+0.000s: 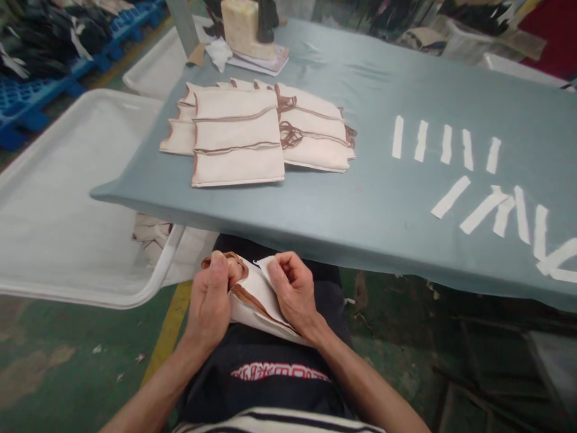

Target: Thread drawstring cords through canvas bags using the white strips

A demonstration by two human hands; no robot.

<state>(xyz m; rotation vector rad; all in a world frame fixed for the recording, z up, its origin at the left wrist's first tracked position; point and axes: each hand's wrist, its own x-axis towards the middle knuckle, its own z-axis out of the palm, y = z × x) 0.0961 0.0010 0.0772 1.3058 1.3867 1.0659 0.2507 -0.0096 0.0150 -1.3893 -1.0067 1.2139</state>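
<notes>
In my lap, below the table edge, lies a cream fabric pouch [255,288] with brown edging. My left hand [210,294] is closed on its brown-trimmed end, where a brown cord loop shows beside the fingers. My right hand [295,291] pinches a small white piece [265,264] against the pouch's upper side; whether this is a loose strip or part of the pouch I cannot tell. Ahead on the table, similar cream pouches [238,165] lie in overlapping rows, with bundled brown cords [291,135] between them.
Several white strips [446,144] are spread over the right of the blue-grey covered table [351,210]. A yellowish block [241,27] stands on papers at the back. To the left is a white plastic tub [81,180]; beyond it, dark items lie on a blue pallet [40,108].
</notes>
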